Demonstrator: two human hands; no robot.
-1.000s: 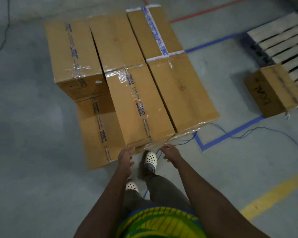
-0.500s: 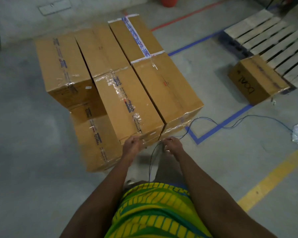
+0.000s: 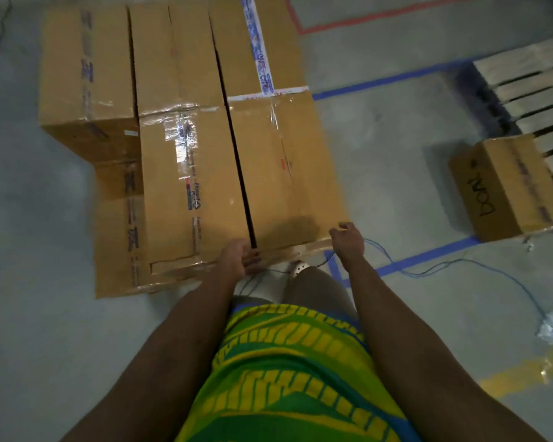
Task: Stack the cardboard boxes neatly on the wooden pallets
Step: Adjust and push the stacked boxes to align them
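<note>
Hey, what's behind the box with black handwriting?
A wooden pallet: its pale slats run back from the handwritten box. The box hides the pallet's near corner, so whether it rests on it cannot be told.
</note>
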